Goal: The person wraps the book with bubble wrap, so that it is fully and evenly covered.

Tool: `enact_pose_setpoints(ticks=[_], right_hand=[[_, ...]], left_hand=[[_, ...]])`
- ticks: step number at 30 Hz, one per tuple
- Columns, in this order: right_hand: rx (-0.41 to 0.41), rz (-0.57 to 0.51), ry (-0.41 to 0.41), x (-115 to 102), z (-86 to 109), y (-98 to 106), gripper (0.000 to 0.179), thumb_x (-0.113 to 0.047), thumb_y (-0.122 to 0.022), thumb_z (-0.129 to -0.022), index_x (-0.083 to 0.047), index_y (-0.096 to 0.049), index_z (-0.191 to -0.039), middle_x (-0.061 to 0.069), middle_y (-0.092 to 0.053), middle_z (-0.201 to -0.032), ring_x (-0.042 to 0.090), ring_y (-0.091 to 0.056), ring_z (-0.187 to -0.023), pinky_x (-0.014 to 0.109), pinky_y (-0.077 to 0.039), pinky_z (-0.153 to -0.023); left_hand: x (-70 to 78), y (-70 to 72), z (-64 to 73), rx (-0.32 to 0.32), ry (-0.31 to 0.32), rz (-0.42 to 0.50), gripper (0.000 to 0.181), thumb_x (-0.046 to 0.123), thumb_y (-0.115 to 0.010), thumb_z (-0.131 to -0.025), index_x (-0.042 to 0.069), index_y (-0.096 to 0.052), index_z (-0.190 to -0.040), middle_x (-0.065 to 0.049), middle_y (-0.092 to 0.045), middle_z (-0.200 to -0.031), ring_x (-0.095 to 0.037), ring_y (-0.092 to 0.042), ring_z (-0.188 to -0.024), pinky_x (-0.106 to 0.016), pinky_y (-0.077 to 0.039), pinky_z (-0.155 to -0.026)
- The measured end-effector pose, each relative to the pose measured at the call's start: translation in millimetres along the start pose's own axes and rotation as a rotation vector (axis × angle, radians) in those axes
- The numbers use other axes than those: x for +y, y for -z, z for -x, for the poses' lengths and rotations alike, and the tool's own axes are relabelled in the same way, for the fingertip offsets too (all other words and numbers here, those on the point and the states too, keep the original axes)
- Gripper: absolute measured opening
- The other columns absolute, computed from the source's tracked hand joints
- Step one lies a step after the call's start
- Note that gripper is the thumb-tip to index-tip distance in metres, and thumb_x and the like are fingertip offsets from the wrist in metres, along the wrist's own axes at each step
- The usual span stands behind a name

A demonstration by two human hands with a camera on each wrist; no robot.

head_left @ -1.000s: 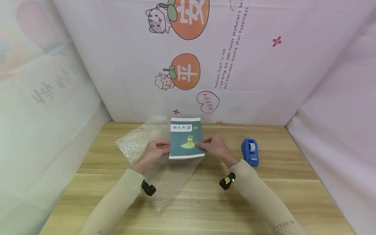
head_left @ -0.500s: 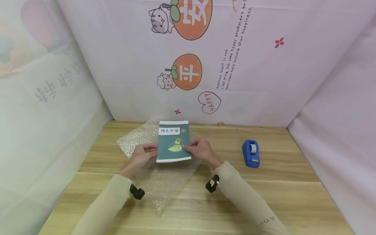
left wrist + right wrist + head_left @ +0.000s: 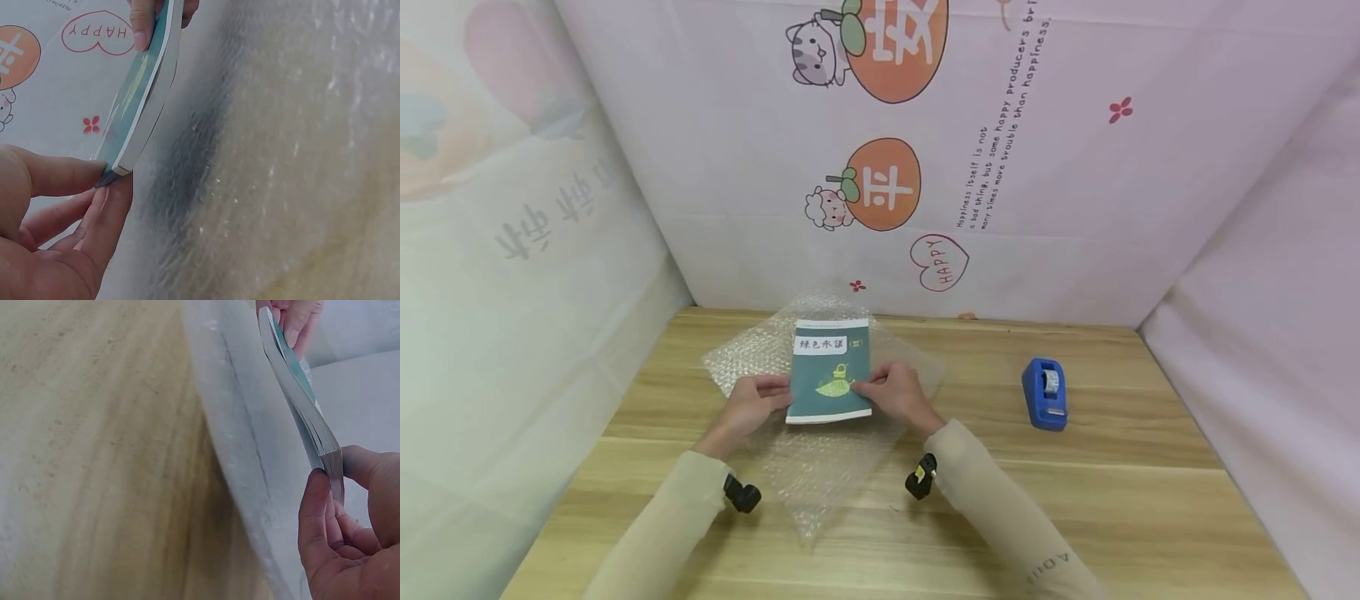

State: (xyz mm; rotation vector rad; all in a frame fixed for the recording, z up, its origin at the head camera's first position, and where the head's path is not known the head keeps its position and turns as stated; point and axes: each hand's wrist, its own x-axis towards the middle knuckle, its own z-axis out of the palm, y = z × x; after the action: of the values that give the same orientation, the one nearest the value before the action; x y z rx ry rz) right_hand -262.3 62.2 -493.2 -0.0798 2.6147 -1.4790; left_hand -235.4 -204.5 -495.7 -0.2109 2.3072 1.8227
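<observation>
A thin green book (image 3: 829,371) with a yellow leaf drawing and a white title label is held above a sheet of bubble wrap (image 3: 808,475). My left hand (image 3: 751,408) pinches its left edge, thumb on the cover and fingers beneath, as the left wrist view shows. On the opposite edge my right hand (image 3: 898,393) grips the book the same way. In the right wrist view the page edges (image 3: 300,403) face the camera, slightly bowed, with the bubble wrap (image 3: 234,425) lying below them.
A blue tape dispenser (image 3: 1045,396) stands on the wooden table (image 3: 1112,517) to the right. White cloth with printed cartoons (image 3: 865,258) hangs at the back, and pale cloth walls (image 3: 1262,333) rise on both sides.
Both hands have carried the book to the left and a little nearer the body, bringing it over the middle of the bubble wrap. The grip looks the same.
</observation>
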Motion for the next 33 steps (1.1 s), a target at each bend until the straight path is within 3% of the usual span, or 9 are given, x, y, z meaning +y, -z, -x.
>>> enact_pose_setpoints(ticks=[7,15,33], right_hand=[[0.003,0.052,-0.031,5.7,-1.4,-9.0,0.027,-0.028,-0.086,-0.089,-0.004,-0.074,-0.092,0.006,-0.078,-0.085,0.010,-0.067,-0.072,0.019,-0.051,-0.060],[0.004,0.059,-0.009,8.5,-1.4,-13.9,0.027,-0.026,-0.085,-0.090,-0.001,-0.075,-0.095,0.009,-0.079,-0.087,0.010,-0.067,-0.073,0.019,-0.051,-0.061],[-0.019,0.088,-0.043,10.2,-0.5,-17.7,0.028,-0.027,-0.084,-0.091,-0.001,-0.076,-0.097,0.007,-0.079,-0.086,0.010,-0.066,-0.072,0.019,-0.050,-0.061]], left_hand=[[-12.3,-0.6,-6.6,0.014,0.014,0.019,0.040,-0.007,-0.070,-0.095,-0.015,-0.061,-0.133,-0.034,-0.069,-0.128,-0.017,-0.074,-0.099,-0.027,-0.066,-0.086],[-19.9,-0.5,-9.2,0.013,0.005,0.007,0.038,-0.007,-0.070,-0.095,-0.015,-0.063,-0.132,-0.034,-0.069,-0.126,-0.016,-0.074,-0.098,-0.027,-0.066,-0.085],[-12.7,1.5,-10.5,0.003,0.049,-0.077,0.038,-0.005,-0.072,-0.094,-0.014,-0.064,-0.130,-0.032,-0.067,-0.130,-0.021,-0.074,-0.103,-0.030,-0.066,-0.088]])
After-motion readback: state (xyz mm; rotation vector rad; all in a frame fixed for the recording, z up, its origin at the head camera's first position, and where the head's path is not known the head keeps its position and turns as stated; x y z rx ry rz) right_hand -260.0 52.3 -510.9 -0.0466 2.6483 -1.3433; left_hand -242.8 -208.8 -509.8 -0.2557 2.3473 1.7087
